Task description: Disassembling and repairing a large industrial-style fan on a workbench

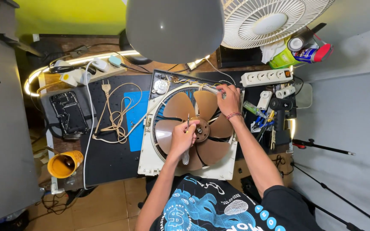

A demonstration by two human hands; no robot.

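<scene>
Green wall [65, 15], tile floor [103, 205], lamp [174, 28].

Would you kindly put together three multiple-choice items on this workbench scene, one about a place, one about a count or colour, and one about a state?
1. Where does the yellow plastic cup stand?
A. at the near left edge of the bench
B. on the white power strip
C. inside the fan housing

2. How many brown plastic blades does the square box fan show?
A. three
B. five
C. eight

3. What is the left hand doing?
A. resting flat on the black mat
B. holding a screwdriver with a clear handle at the fan hub
C. lifting the beige power cord

Answers:
1 A, as the cup sits left of the black mat, by the bench edge.
2 B, as five blades fan out round the hub.
3 B, as the screwdriver is gripped at the hub, while the right hand touches the frame's top edge.
</scene>
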